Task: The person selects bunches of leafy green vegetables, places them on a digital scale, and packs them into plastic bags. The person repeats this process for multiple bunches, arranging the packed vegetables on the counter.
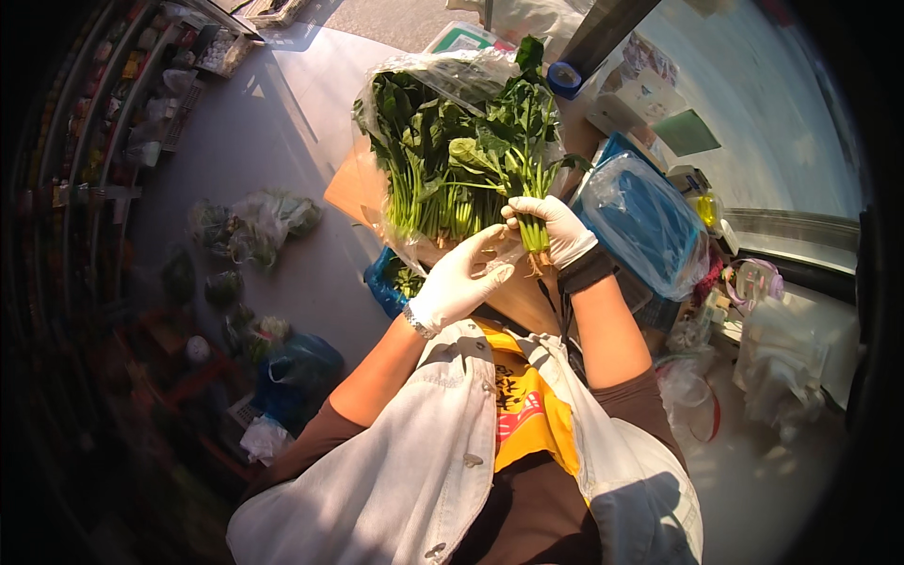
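Note:
White gloves cover both of my hands. A small bunch of leafy greens [531, 169], probably spinach, is gripped by its stems in my right hand [554, 229]. Its reddish roots hang below the fist and its leaves point away from me. My left hand [462, 275] is beside it with fingers apart, holding nothing, close to the roots. Beyond both hands lies a large heap of the same greens [431, 155], stems towards me, in a clear plastic bag [452, 67]. The bag rests on a wooden surface [353, 185].
To the right are a blue tray [639, 212] under clear plastic, a roll of blue tape [563, 79] and a stack of clear bags [777, 360]. Bagged vegetables [261, 222] and a blue bag [296, 378] lie on the floor at left. Stocked shelves [99, 134] line the far left.

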{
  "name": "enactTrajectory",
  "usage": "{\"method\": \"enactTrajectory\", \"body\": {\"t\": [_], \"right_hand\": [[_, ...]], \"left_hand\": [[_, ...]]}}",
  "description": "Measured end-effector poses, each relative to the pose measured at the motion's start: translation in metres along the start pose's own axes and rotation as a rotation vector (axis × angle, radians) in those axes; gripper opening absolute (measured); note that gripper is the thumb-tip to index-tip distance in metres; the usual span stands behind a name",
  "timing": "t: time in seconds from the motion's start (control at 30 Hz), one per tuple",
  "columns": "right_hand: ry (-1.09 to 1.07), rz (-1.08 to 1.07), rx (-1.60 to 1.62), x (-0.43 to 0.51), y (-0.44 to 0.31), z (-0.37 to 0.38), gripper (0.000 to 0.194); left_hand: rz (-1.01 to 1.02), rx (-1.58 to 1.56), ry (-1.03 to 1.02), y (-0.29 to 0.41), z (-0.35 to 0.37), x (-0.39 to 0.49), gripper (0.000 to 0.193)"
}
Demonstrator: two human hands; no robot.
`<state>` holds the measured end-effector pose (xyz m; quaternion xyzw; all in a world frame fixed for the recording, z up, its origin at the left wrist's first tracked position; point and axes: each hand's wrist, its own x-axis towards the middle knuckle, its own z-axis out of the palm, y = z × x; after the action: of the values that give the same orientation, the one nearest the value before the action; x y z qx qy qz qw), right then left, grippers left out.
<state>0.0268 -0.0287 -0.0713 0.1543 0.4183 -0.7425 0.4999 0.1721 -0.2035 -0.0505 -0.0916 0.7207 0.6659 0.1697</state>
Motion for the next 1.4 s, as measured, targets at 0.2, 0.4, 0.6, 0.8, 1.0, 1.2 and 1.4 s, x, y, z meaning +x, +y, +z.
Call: {"method": "enactTrajectory", "body": {"t": [0.2, 0.4, 0.6, 0.8, 1.0, 1.2, 1.4], "right_hand": [[-0.220, -0.345, 0.234, -0.054, -0.036, 0.003, 0.026], [0.090, -0.239, -0.040, 0.005, 0.000, -0.012, 0.032], [0.428, -0.096, -0.257, 0.065, 0.062, -0.056, 0.016], [0.587, -0.094, -0.621, 0.097, 0.081, -0.079, 0.023], [0.642, -0.081, -0.435, 0.115, 0.096, -0.083, 0.018], [0.731, -0.051, -0.344, 0.109, 0.093, -0.077, 0.017], [0.698, -0.016, -0.240, 0.094, 0.078, -0.066, 0.034]], "left_hand": [[-0.143, 0.244, 0.379, -0.074, -0.037, 0.045, 0.027], [-0.099, 0.344, 0.422, -0.121, -0.014, 0.071, 0.024], [-0.064, 0.481, 0.374, -0.126, 0.018, 0.058, 0.019], [-0.233, 0.299, 0.452, -0.132, 0.047, 0.051, 0.033], [-0.216, 0.399, 0.591, -0.138, 0.048, 0.069, 0.037], [-0.294, 0.501, 0.597, -0.139, 0.072, 0.069, 0.055], [-0.453, 0.178, 0.621, -0.158, 0.083, 0.091, 0.061]]}}
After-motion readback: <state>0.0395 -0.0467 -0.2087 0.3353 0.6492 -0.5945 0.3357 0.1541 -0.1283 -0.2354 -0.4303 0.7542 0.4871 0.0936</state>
